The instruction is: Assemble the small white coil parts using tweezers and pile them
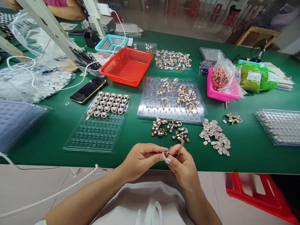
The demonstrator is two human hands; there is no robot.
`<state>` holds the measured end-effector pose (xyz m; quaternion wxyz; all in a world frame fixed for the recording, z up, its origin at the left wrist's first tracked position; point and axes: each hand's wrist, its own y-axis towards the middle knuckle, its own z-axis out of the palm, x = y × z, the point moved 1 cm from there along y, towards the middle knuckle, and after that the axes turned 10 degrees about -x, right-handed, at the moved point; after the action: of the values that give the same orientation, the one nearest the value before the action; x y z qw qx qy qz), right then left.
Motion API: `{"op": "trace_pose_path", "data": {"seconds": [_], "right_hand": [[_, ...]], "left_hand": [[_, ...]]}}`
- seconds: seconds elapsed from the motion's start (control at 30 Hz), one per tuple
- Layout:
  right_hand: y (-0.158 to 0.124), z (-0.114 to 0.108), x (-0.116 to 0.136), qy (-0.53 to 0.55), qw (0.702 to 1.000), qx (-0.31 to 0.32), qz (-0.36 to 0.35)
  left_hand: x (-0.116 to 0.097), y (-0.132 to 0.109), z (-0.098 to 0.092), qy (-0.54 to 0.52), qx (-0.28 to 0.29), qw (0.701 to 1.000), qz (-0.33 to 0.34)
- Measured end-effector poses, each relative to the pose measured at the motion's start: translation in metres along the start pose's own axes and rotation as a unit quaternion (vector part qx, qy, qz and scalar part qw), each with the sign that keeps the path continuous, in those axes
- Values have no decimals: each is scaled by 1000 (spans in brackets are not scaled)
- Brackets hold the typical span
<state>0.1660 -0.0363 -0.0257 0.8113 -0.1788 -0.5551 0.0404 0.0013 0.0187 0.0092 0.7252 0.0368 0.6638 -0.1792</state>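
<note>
Head view: both hands are held just off the near edge of the green table (246, 150), directly on the near side of the clear tray (150, 112) at mid-table. The left hand (140, 157) has its fingers curled, with thumb and forefinger pinching a small pale part (166, 157) that shows a dark and yellow spot. The right hand (184, 165) grips slim tweezers (180, 148) pen-fashion, and its fingertips meet the same part. Whether the tweezer tips touch the part cannot be told. Between the hands and the clear tray lies a loose cluster of wired pieces (170, 128), and right of that cluster is a heap of pale caps (215, 136). Left of the clear tray sits a second tray (98, 137), holding rows of rounded shells (107, 103) at its far end. Judgement: the work in hand appears to be fine fitting on the part. It is best done with both wrists braced, the pinch firm but light, and the tweezers worked close to the tip over the table, so a dropped piece lands there.
</note>
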Motion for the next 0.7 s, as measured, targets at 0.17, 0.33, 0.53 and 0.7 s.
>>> {"op": "trace_pose_path", "data": {"seconds": [0.17, 0.33, 0.53, 0.7], "right_hand": [[-7, -4, 8, -42, 999, -7, -30], [-3, -4, -1, 15, 999, 19, 23], [1, 1, -10, 39, 999, -24, -2], [1, 6, -9, 52, 997, -48, -8]], "left_hand": [[-1, -1, 3, -72, 14, 996, -57], [2, -2, 4, -79, 26, 995, -59], [8, 1, 7, -45, -22, 999, -13], [8, 2, 10, -53, 7, 998, -24]]}}
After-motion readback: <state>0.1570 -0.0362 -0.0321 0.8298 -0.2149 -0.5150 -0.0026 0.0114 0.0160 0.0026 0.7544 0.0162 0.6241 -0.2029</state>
